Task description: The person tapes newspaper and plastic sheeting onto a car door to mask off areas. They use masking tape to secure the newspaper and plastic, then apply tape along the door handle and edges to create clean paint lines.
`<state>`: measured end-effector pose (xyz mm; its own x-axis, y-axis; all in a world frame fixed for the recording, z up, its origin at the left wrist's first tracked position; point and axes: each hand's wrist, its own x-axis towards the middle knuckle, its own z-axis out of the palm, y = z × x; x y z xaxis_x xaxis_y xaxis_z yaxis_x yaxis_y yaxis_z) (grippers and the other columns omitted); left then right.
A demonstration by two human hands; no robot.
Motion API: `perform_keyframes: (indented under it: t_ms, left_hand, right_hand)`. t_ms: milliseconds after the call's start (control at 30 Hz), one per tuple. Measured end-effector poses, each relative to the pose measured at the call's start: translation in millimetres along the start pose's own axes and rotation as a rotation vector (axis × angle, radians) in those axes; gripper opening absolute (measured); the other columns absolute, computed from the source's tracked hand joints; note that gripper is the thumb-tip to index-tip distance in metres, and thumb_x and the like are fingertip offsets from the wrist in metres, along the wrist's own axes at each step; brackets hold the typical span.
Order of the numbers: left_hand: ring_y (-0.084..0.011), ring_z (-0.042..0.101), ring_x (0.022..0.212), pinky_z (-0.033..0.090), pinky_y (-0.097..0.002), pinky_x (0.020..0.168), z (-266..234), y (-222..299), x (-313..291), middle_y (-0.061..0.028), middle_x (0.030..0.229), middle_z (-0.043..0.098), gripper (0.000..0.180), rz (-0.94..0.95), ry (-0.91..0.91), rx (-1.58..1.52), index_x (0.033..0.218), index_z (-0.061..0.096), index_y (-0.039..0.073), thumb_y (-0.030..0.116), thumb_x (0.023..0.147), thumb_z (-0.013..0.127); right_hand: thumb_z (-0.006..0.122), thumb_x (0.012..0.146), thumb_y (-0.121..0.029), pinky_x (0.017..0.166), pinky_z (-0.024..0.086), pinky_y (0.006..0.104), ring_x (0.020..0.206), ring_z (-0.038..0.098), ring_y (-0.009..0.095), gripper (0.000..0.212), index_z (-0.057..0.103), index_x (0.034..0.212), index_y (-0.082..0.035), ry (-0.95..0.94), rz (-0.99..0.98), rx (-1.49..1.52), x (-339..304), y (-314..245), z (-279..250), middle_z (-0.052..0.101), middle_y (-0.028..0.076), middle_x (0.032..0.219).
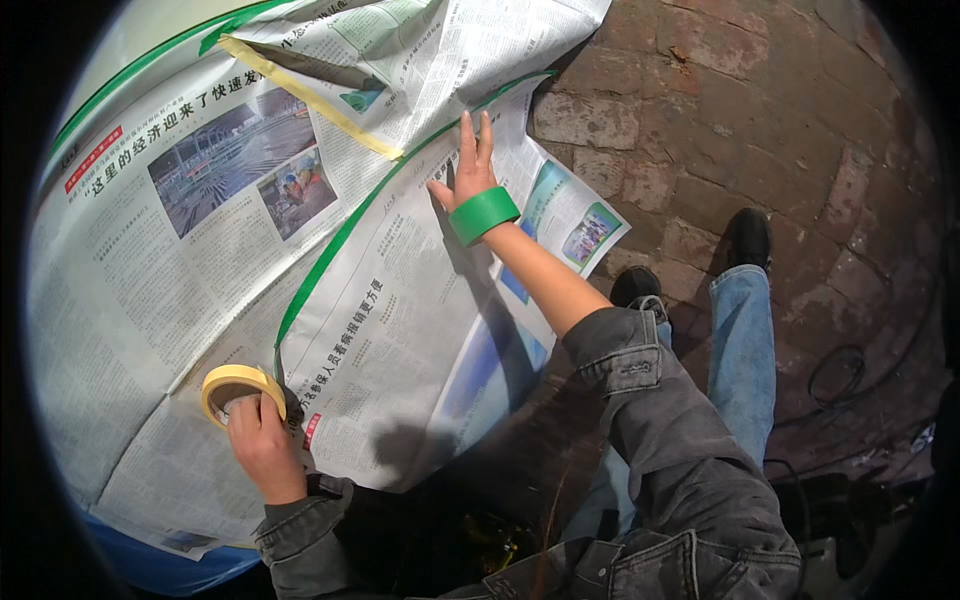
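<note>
My left hand (264,450) grips a roll of yellow masking tape (212,388) by its ring, over the lower part of the newspaper sheets (120,270). Fingers spread, my right hand (470,180) reaches over the newspaper's right part; whether it presses on the paper I cannot tell. Around my right wrist sits a roll of green tape (484,216), worn like a bracelet. A long strip of green tape (322,262) runs along a seam between the sheets. Near the top, a yellow tape strip (310,97) lies along the edge of a raised, creased sheet (430,50).
The newspaper covers a large curved, pale surface (135,40), edged by more green tape. Blue material (165,572) shows under its lower edge. To the right lies a brick floor (690,130), with my jean-clad legs, dark shoes (745,240) and a dark cable (850,375).
</note>
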<state>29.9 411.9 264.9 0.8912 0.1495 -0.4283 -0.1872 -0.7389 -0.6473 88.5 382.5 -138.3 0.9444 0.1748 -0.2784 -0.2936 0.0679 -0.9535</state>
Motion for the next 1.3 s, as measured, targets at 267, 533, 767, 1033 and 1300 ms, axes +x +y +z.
perform_keyframes:
  t_ms: [267,533,767,1033,1300]
  left_hand:
    - [-0.0313,0.054,0.081,0.044,-0.0405,0.073,3,-6,-2,-0.0121,0.086,0.052,0.019,0.01,-0.017,0.033,0.093,0.06,-0.001,0.002,0.074,0.061]
    - [-0.028,0.052,0.078,0.043,-0.0384,0.071,7,-10,-8,-0.0107,0.084,0.052,0.027,0.053,0.042,0.032,0.104,0.063,-0.001,0.004,0.078,0.062]
    - [-0.0304,0.052,0.079,0.043,-0.0394,0.069,3,-10,-5,-0.0122,0.085,0.051,0.027,0.014,-0.003,0.045,0.104,0.063,-0.001,0.0,0.077,0.061]
    - [-0.0305,0.053,0.08,0.043,-0.04,0.071,1,-11,-1,-0.0122,0.087,0.053,0.021,0.016,-0.003,0.034,0.095,0.06,-0.002,0.001,0.075,0.062]
    - [-0.0299,0.052,0.078,0.042,-0.0398,0.071,5,-12,-3,-0.0117,0.085,0.053,0.021,-0.007,0.01,0.021,0.095,0.062,-0.002,0.0,0.074,0.061]
  right_hand:
    - [0.068,0.078,-0.006,0.111,0.027,0.0536,0.137,0.029,0.041,0.081,0.027,0.146,-0.006,0.16,-0.239,-0.207,-17,-37,-7,0.023,0.022,0.15]
    - [0.05,0.094,-0.024,0.109,0.027,0.0556,0.128,0.04,0.039,0.041,0.05,0.128,-0.002,0.263,-0.181,-0.336,106,-10,-25,0.045,0.021,0.135]
    - [0.032,0.101,-0.041,0.111,0.021,0.0568,0.131,0.041,0.034,0.047,0.054,0.128,-0.011,-0.499,0.055,-0.248,108,39,-26,0.054,0.014,0.131]
    - [0.053,0.093,-0.017,0.108,0.028,0.0544,0.127,0.044,0.035,0.032,0.055,0.122,-0.005,0.388,-0.267,-0.011,40,7,-2,0.054,0.015,0.129]
    - [0.053,0.092,-0.012,0.11,0.029,0.0534,0.119,0.053,0.026,0.019,0.058,0.11,-0.013,-0.079,-0.473,-0.076,13,11,-18,0.062,0.005,0.117]
